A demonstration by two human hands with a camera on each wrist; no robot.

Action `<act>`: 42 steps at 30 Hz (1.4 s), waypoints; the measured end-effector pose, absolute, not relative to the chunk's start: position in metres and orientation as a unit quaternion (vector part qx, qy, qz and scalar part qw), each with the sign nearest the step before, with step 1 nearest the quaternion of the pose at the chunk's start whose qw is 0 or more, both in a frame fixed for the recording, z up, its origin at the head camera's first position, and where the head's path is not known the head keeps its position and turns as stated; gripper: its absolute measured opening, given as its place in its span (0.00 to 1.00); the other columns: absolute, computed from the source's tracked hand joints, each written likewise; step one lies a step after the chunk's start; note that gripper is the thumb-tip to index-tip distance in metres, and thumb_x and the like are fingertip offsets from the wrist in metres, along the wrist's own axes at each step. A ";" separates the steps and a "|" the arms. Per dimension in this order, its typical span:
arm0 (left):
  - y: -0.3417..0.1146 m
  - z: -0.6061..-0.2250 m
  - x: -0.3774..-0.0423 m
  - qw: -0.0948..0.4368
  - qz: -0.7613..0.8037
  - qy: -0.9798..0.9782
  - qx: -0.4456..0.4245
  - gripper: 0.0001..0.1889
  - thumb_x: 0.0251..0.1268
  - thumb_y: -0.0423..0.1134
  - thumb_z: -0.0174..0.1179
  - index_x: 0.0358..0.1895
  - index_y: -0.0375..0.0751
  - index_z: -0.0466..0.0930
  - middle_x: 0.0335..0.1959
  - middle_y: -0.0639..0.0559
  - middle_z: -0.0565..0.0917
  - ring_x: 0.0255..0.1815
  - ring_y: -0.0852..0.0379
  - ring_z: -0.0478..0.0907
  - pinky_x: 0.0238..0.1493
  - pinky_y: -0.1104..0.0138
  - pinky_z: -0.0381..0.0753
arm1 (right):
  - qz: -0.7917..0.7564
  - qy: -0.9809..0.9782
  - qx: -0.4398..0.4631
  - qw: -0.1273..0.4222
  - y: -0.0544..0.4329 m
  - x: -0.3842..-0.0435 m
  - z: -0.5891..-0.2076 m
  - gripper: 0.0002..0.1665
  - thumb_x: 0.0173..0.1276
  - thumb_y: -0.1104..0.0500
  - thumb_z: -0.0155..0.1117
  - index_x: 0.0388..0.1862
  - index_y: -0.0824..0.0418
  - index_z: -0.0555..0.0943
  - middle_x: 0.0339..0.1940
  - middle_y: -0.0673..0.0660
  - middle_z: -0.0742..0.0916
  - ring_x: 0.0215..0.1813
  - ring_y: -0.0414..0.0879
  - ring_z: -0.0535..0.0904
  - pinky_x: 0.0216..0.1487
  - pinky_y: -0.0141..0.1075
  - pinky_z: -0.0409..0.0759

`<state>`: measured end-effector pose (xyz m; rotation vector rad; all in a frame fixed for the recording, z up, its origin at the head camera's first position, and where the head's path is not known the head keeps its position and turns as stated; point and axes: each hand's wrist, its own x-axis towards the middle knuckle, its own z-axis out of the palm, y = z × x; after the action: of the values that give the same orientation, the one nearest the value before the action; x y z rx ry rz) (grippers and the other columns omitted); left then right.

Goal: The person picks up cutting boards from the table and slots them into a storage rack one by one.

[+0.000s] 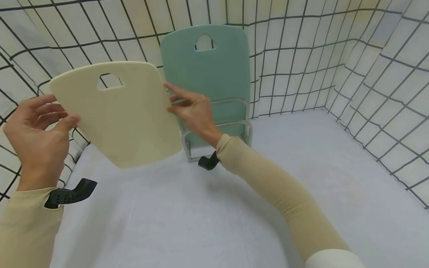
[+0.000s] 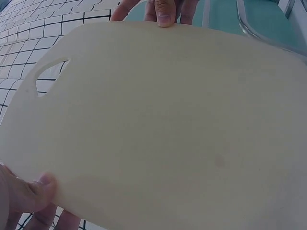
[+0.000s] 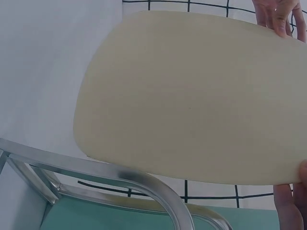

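Observation:
A cream cutting board point(image 1: 130, 123) with a handle slot near its top is held up, slightly tilted, in the head view. My left hand point(image 1: 43, 130) pinches its left edge, thumb on the near face. At the opposite edge, my right hand point(image 1: 196, 111) grips it between thumb and fingers. Behind and to the right, a green cutting board point(image 1: 207, 74) stands upright in a metal rack point(image 1: 248, 126). The right wrist view shows the cream board's lower end beside the rack's rounded bars point(image 3: 168, 191).
White cloth point(image 1: 174, 216) covers the table surface. Black wire grid panels point(image 1: 295, 56) rise along the back, left and right, with pale sheeting behind them. Black wrist mounts point(image 1: 72, 193) stick out from both sleeves.

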<state>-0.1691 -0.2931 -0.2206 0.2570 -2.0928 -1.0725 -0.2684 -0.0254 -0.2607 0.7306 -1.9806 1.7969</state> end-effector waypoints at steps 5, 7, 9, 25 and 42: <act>-0.284 -0.215 -0.168 0.382 -0.417 -0.818 0.106 0.23 0.72 0.39 0.64 0.67 0.63 0.78 0.50 0.79 0.78 0.51 0.77 0.78 0.73 0.70 0.76 | 0.636 -0.703 0.257 0.186 -0.024 -0.271 -0.260 0.34 0.60 0.71 0.75 0.64 0.50 0.84 0.42 0.59 0.93 0.39 0.46 0.92 0.41 0.31 0.89; -0.282 -0.213 -0.168 0.384 -0.418 -0.817 0.105 0.23 0.72 0.39 0.64 0.67 0.62 0.78 0.49 0.79 0.78 0.51 0.77 0.77 0.72 0.71 0.77 | 0.635 -0.704 0.257 0.187 -0.024 -0.272 -0.259 0.34 0.60 0.70 0.75 0.64 0.50 0.84 0.41 0.59 0.93 0.39 0.46 0.92 0.41 0.30 0.88; -0.282 -0.213 -0.169 0.386 -0.420 -0.815 0.100 0.23 0.72 0.37 0.64 0.66 0.62 0.78 0.48 0.79 0.77 0.51 0.76 0.77 0.69 0.73 0.78 | 0.632 -0.705 0.259 0.190 -0.024 -0.274 -0.259 0.33 0.60 0.70 0.75 0.64 0.50 0.84 0.41 0.59 0.93 0.39 0.46 0.92 0.41 0.30 0.88; -0.276 -0.211 -0.178 0.396 -0.437 -0.802 0.093 0.22 0.72 0.36 0.64 0.65 0.62 0.80 0.47 0.78 0.78 0.50 0.76 0.77 0.71 0.70 0.76 | 0.643 -0.696 0.253 0.195 -0.022 -0.283 -0.256 0.33 0.59 0.71 0.76 0.63 0.51 0.85 0.42 0.60 0.93 0.39 0.47 0.92 0.40 0.29 0.88; -0.268 -0.211 -0.190 0.389 -0.441 -0.806 0.071 0.23 0.71 0.34 0.65 0.64 0.62 0.80 0.48 0.75 0.78 0.49 0.75 0.79 0.57 0.79 0.81 | 0.639 -0.692 0.253 0.220 -0.007 -0.290 -0.254 0.33 0.58 0.73 0.75 0.63 0.54 0.85 0.42 0.62 0.93 0.39 0.50 0.92 0.42 0.31 0.90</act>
<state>-0.1896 -0.2684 -0.2109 0.1800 -2.0491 -1.1208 -0.2898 -0.0073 -0.2542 0.7001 -1.9146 1.7666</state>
